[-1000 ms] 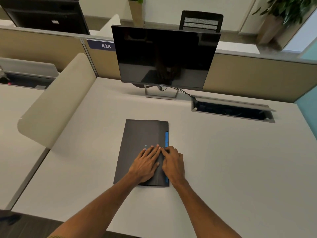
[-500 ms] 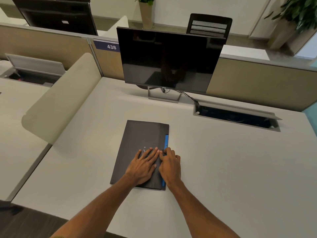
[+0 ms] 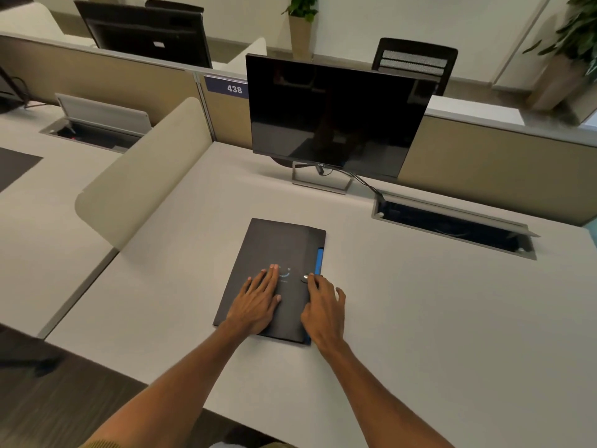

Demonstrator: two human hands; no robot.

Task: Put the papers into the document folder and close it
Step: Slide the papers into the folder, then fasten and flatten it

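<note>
A black document folder (image 3: 277,250) lies flat on the white desk (image 3: 420,318), its flap folded over and a blue edge (image 3: 319,261) showing along its right side. A small round snap button (image 3: 304,279) sits on the flap. My left hand (image 3: 258,302) rests palm down on the folder's near half, fingers spread. My right hand (image 3: 324,310) lies over the folder's right edge, its fingertips touching the snap button. No loose papers are visible.
A dark monitor (image 3: 336,114) on a stand is behind the folder. A cable tray with raised lid (image 3: 452,226) sits at the right rear. A curved beige divider (image 3: 142,169) borders the desk on the left.
My two hands, side by side before, have moved apart. The left slid leftward on the cover and the right stays at the flap, uncovering the snap button.
</note>
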